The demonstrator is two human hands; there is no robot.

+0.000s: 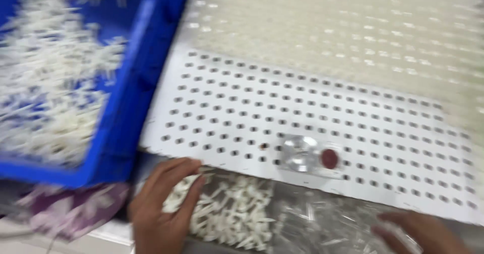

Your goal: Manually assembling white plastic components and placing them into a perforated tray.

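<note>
A blue bin [126, 107] flanks a white perforated board [302, 107] under bright, even light.

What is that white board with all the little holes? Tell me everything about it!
The white board is a flat, thin sheet, plastic by the look, dotted with neat rows of small round holes. It lies slanted across the table, its left edge beside the blue bin. The far rows look filled with pale pieces; the near rows are open. A clear blister and a dark red disc lie on its near edge. Neither hand touches it.

Two bare hands [161, 208], no gloves, purple floral garment [75, 211].
</note>
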